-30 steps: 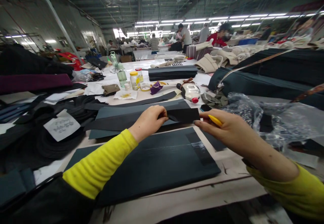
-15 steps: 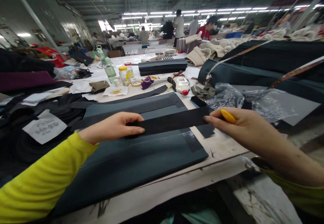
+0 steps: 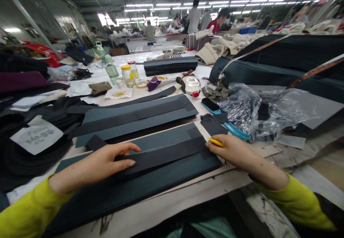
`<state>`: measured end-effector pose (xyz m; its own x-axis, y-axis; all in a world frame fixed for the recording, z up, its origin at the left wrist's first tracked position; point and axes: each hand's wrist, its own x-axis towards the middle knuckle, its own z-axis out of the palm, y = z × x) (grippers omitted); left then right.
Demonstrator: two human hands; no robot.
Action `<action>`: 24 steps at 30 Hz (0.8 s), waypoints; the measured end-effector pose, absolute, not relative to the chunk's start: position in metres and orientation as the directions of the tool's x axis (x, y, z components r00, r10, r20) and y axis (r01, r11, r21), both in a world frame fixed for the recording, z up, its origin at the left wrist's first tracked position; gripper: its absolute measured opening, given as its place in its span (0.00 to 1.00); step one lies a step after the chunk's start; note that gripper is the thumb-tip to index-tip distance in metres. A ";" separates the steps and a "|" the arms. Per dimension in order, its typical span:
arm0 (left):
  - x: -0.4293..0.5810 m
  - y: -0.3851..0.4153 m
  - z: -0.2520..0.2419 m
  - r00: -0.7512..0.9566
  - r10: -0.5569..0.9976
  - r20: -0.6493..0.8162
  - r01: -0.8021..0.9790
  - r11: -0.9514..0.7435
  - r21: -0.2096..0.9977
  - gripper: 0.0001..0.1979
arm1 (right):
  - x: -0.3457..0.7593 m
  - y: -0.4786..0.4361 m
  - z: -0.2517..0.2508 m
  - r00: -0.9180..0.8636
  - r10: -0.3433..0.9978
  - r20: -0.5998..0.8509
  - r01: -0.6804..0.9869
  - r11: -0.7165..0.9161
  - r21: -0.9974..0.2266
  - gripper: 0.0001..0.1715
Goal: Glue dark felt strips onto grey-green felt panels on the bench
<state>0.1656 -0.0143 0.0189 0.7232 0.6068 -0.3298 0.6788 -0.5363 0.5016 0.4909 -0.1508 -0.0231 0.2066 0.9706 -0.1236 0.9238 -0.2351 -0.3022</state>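
A long black strip (image 3: pixel 166 155) lies across a dark grey-green fabric panel (image 3: pixel 150 175) at the table's near edge. My left hand (image 3: pixel 107 162) rests on the strip's left part, fingers stretched flat on it. My right hand (image 3: pixel 228 149) is at the strip's right end with fingers closed round a small yellow tool (image 3: pixel 215 142); the fingertips touch the strip. Both arms wear yellow sleeves.
A second panel with strips (image 3: pixel 134 118) lies just beyond. A crinkled plastic bag (image 3: pixel 258 110) and a blue tray (image 3: pixel 233 129) sit to the right. Jars (image 3: pixel 126 76), a bottle (image 3: pixel 192 86), a stack of dark pieces (image 3: pixel 170 66) and black fabric heaps (image 3: pixel 32 148) fill the table. People work far behind.
The strip was held up between both hands; it has come down toward me and now lies flat on the near panel, my left hand flattened on it.
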 end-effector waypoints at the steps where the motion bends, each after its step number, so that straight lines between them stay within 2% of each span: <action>1: 0.166 -0.014 0.018 0.723 0.607 -0.330 0.680 -0.540 0.496 0.19 | 0.491 -0.150 -0.023 0.213 0.968 -0.130 0.925 -0.243 -0.293 0.18; 18: 0.175 -0.008 0.011 0.716 0.598 -0.360 0.690 -0.529 0.494 0.18 | 0.496 -0.137 -0.024 0.269 0.941 -0.205 0.929 -0.310 -0.205 0.16; 24: 0.165 -0.003 0.020 0.718 0.585 -0.378 0.689 -0.518 0.507 0.21 | 0.495 -0.133 -0.025 0.264 0.935 -0.235 0.928 -0.313 -0.201 0.16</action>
